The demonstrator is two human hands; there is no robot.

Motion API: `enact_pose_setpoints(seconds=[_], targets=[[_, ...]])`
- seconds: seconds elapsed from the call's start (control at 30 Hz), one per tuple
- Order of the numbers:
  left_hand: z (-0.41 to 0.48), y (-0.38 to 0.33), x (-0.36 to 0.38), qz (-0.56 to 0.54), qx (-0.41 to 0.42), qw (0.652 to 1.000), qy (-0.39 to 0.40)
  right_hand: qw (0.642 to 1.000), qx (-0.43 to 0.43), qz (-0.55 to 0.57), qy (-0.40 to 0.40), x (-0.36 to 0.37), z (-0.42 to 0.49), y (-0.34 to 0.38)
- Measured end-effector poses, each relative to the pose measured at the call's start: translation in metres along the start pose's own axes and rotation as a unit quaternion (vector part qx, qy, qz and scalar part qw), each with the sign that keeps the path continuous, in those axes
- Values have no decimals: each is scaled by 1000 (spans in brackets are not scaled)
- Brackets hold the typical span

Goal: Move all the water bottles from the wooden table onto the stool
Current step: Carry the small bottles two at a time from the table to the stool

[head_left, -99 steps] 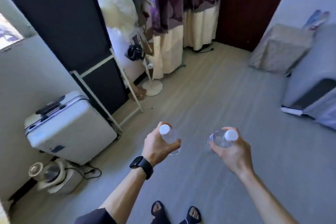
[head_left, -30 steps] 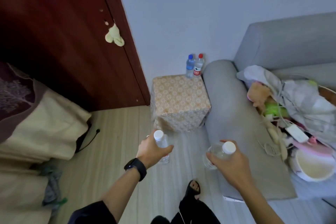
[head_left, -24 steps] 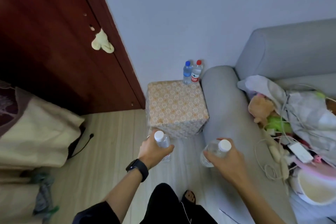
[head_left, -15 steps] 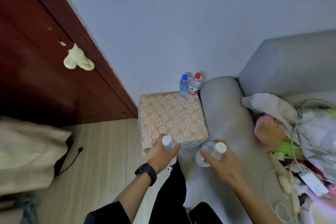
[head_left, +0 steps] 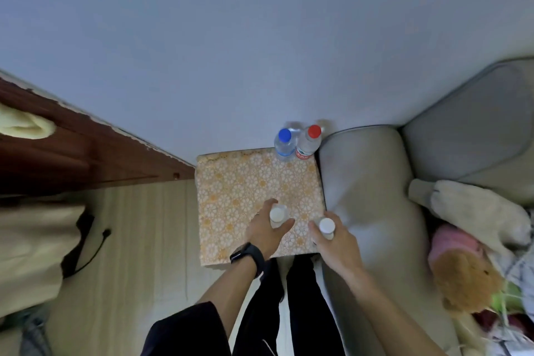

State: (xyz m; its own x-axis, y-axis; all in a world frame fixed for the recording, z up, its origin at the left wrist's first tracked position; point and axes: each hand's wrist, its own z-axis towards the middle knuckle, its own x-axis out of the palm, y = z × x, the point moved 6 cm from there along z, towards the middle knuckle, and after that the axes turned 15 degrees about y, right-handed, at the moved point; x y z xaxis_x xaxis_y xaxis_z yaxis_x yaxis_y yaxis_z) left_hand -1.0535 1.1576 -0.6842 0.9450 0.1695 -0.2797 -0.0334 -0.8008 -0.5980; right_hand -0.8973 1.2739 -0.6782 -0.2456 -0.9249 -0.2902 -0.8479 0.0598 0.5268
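Observation:
The stool (head_left: pixel 231 182) is a cube covered in orange floral cloth, seen from straight above. My left hand (head_left: pixel 264 233) grips a clear bottle with a white cap (head_left: pixel 276 214) over the stool's near right part. My right hand (head_left: pixel 336 243) grips a second white-capped bottle (head_left: pixel 326 225) over the stool's right edge. Whether either bottle touches the stool I cannot tell. At the stool's far right corner stand a blue-capped bottle (head_left: pixel 284 141) and a red-capped bottle (head_left: pixel 309 140), side by side against the wall.
A grey sofa arm (head_left: pixel 364 188) runs along the stool's right side, with soft toys (head_left: pixel 468 240) and clutter on the seat. The wall is directly behind the stool. A dark wooden door (head_left: pixel 72 159) and pale floorboards (head_left: pixel 144 240) lie to the left.
I have turned from the open room and walked up to the stool. Both hands, each still holding a bottle, now hover over the stool's top instead of in front of it.

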Motion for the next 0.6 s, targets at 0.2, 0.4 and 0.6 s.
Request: enact_pose_setpoints(seconds=[0.2, 0.4, 0.6], targets=[[69, -25, -6, -58, 7, 998, -28, 997, -46, 55, -15, -35, 69, 28], [111, -50, -27, -57, 14, 995, -81, 992, -120, 41, -15, -48, 123, 67], [110, -48, -34, -26, 5, 1000, -15, 991, -127, -2, 32, -57, 125, 76]])
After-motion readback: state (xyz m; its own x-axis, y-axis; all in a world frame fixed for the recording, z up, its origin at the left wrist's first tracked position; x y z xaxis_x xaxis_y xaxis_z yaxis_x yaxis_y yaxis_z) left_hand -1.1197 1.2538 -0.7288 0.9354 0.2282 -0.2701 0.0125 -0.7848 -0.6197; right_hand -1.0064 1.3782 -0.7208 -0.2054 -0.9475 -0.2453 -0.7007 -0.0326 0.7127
